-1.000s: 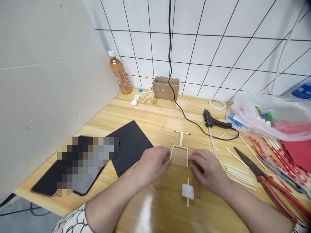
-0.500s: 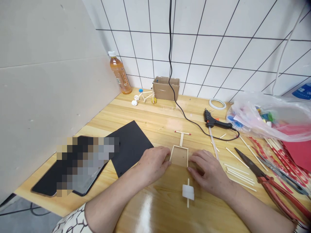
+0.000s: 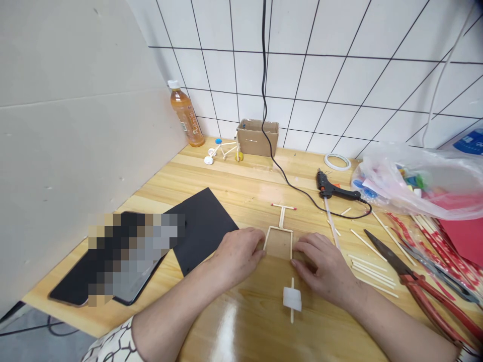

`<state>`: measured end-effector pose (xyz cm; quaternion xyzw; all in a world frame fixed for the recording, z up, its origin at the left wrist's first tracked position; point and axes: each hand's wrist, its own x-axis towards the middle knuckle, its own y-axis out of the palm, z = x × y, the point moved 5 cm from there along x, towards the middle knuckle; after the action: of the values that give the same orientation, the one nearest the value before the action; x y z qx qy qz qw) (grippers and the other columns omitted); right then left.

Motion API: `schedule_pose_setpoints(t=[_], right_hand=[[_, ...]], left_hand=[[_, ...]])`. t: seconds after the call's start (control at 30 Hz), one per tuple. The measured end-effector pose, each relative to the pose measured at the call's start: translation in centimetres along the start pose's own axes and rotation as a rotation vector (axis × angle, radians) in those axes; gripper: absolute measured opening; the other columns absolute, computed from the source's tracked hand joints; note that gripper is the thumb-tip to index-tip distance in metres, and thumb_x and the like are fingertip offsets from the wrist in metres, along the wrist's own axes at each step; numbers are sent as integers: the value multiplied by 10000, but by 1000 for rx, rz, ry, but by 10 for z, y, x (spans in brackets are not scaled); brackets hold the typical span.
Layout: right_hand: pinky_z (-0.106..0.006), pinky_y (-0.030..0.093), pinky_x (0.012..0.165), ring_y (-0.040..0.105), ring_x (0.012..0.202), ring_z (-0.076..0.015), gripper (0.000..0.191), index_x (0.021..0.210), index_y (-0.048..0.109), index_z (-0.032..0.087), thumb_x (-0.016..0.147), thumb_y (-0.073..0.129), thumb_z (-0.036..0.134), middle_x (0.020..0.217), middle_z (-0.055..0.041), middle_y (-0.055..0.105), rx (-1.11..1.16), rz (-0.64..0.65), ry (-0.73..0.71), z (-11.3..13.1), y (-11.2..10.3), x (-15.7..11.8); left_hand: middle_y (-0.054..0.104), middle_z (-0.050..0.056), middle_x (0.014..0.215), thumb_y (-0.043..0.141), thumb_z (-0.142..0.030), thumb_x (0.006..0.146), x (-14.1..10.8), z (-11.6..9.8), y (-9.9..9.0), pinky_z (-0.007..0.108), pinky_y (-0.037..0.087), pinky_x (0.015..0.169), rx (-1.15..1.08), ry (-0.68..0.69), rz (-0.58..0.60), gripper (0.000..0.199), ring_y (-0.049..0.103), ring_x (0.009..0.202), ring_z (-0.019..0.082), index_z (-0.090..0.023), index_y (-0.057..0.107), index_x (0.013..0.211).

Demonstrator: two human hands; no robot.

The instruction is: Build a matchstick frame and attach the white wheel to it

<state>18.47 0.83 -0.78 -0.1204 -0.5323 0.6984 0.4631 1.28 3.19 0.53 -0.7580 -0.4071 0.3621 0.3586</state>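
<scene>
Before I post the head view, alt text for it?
A person's left hand and right hand rest at either side of a small stick frame on a wooden table. Nearer the viewer lies a white piece with a thin rod showing at both ends; a black glue gun and red-handled snips lie to the right, a black sheet to the left.

Glossy wood-look tabletop (image 3: 256, 324), matt wooden stick frame (image 3: 281, 229).
</scene>
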Motion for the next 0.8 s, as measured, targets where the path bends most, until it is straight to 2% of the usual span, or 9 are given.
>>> schedule_pose_setpoints(t=[0.37, 0.8], right_hand=[[-360, 436, 682, 533, 790, -216, 153, 933, 576, 192, 786, 556, 157, 837, -72, 594, -4, -3, -2, -1, 0, -1], [-355, 443, 682, 538, 788, -211, 171, 939, 579, 193, 775, 560, 147, 840, -67, 600, -8, -8, -6, -1, 0, 0]], left_hand=[[632, 13, 790, 498, -210, 763, 0, 0, -1, 231, 381, 596, -2, -22, 15, 71, 575, 709, 156, -199, 567, 777], [614, 4, 749, 493, -202, 764, 0, -2, -2, 226, 383, 580, 5, -24, 20, 66, 569, 686, 147, -195, 546, 726]])
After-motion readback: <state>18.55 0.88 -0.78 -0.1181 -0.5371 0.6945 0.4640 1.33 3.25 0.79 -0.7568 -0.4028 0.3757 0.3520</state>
